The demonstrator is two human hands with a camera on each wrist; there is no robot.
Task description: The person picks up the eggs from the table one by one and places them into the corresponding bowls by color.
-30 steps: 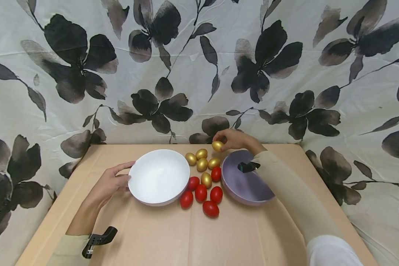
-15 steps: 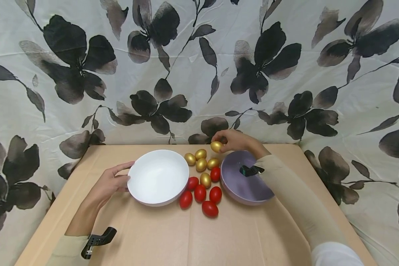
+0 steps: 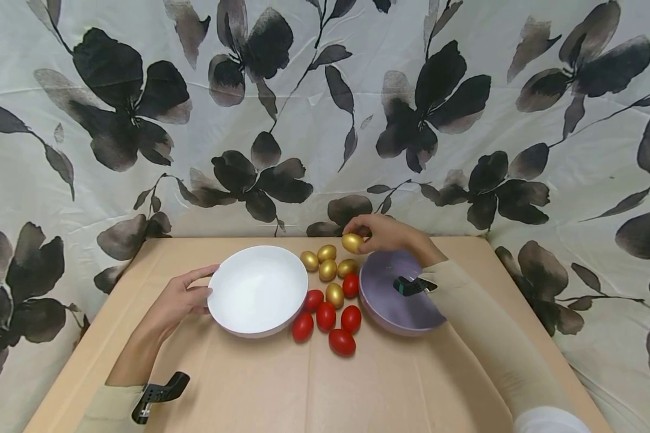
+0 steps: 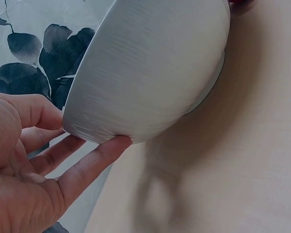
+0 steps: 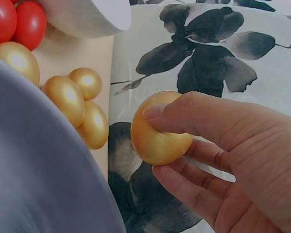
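My left hand [image 3: 181, 296] is at the left side of a white bowl [image 3: 258, 290], its spread, fairly straight fingers touching the outer wall near the rim. In the left wrist view, one fingertip [image 4: 120, 141] lies against the bowl's outside [image 4: 150, 68]. My right hand [image 3: 381, 231] pinches a gold egg [image 3: 352, 243] between thumb and fingers, over the table's far edge. The right wrist view shows this egg [image 5: 157, 138] apart from the other eggs. Beneath the right forearm is a purple bowl [image 3: 392, 300], partly hidden by the sleeve.
Between the bowls lie several gold eggs [image 3: 327, 270] toward the back and several red eggs [image 3: 342, 342] nearer the front. The wooden table [image 3: 281, 391] ends at a floral cloth [image 3: 314, 120]. Each wrist wears a black camera mount [image 3: 159, 394].
The right hand, with the gold egg, has shifted barely left in view. The left hand and both bowls look nearly the same.
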